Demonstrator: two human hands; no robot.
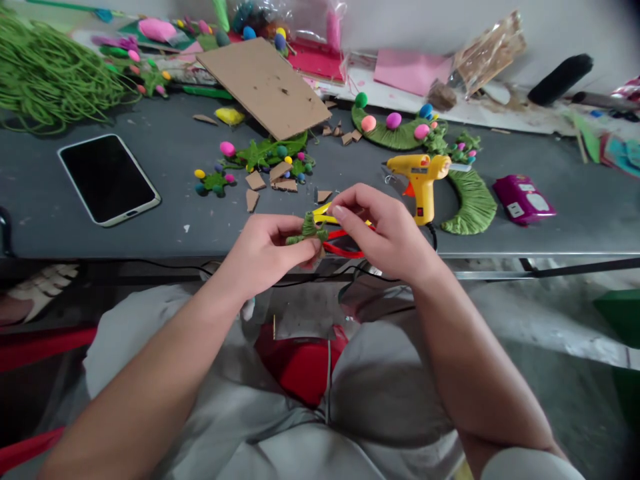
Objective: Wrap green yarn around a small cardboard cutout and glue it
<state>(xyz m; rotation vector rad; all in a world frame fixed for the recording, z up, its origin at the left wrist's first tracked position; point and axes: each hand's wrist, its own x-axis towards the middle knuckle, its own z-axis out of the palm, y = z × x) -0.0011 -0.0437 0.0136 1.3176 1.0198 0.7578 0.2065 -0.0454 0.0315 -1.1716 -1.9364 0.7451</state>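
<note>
Currently grasping a green yarn-wrapped piece (309, 230) between thumb and fingers of the left hand (270, 257), at the centre of the frame, over the near edge of the grey table (200, 227). Just to its right, holding thumb and index fingertip of the right hand (383, 230) close together; cannot tell about anything pinched between them. Under that hand, partly hidden, red loop handles (336, 234) and a yellow strip (323, 219), too covered to identify. Right of centre, standing near a green wrapped crescent (470, 207), a yellow glue gun (425, 193); farther right, a purple packet (525, 200). Above the left hand, scattered cardboard scraps (255, 180). At left, lying flat, a phone (107, 177); in the upper left, heaped green yarn (50, 73). Top centre, slanting, a cardboard sheet (260, 87).
</note>
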